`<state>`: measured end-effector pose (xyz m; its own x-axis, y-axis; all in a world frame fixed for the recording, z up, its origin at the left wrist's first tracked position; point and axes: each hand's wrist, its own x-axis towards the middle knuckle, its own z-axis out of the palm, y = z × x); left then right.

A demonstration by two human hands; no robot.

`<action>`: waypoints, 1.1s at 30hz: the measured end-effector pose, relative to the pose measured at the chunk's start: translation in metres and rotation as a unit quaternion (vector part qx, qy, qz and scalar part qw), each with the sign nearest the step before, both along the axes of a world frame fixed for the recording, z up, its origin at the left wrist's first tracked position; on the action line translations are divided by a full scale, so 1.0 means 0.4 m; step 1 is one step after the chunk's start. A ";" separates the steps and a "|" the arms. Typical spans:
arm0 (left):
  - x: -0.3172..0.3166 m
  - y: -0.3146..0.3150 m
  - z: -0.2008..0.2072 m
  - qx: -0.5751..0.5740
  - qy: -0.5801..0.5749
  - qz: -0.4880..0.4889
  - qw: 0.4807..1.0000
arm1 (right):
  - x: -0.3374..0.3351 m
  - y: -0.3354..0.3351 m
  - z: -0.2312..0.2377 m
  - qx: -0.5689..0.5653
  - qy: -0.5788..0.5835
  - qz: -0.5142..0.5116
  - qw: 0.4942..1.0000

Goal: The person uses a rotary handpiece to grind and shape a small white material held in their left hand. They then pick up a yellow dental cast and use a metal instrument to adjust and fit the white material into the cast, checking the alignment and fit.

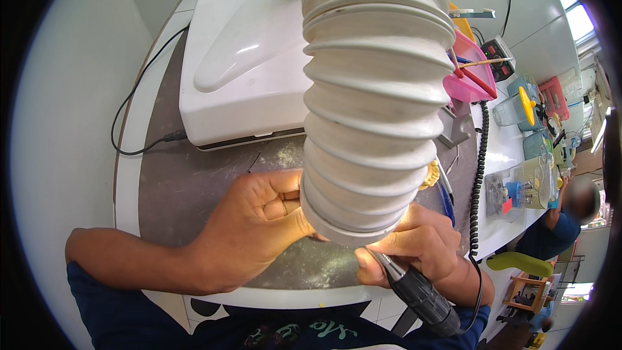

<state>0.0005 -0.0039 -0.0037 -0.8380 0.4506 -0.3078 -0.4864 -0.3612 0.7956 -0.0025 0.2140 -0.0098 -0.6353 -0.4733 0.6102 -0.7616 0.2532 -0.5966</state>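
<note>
My left hand (249, 230) is closed, its thumb and fingers pinched together beneath the mouth of a wide white ribbed hose (372, 104). The hose hides the fingertips and whatever they hold. On the other side of that mouth, my right hand (424, 240) grips a dark rotary handpiece (422, 295), its slim metal nose pointing up and left toward my left fingers. The working tip cannot be made out. Just beyond my right hand, a yellowish piece like a dental cast (431, 175) shows partly behind the hose.
A white machine housing (249, 101) stands at the back left. Pale dust (317, 275) lies on the grey worktop. To the right are a coiled black cord (480, 188), a pink bowl (483, 88) of tools and a clear plastic box (502, 204). Another person (551, 230) sits farther right.
</note>
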 end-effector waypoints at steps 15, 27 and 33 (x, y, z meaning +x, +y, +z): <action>0.001 0.004 0.001 0.013 -0.003 0.008 1.000 | -0.009 0.003 -0.001 0.030 0.031 0.011 0.999; 0.001 0.009 0.005 0.013 0.003 0.022 1.000 | -0.004 0.007 -0.004 0.022 0.026 0.008 0.999; 0.002 0.010 0.005 0.029 0.000 0.024 0.999 | -0.004 0.004 -0.001 0.014 0.015 0.012 1.000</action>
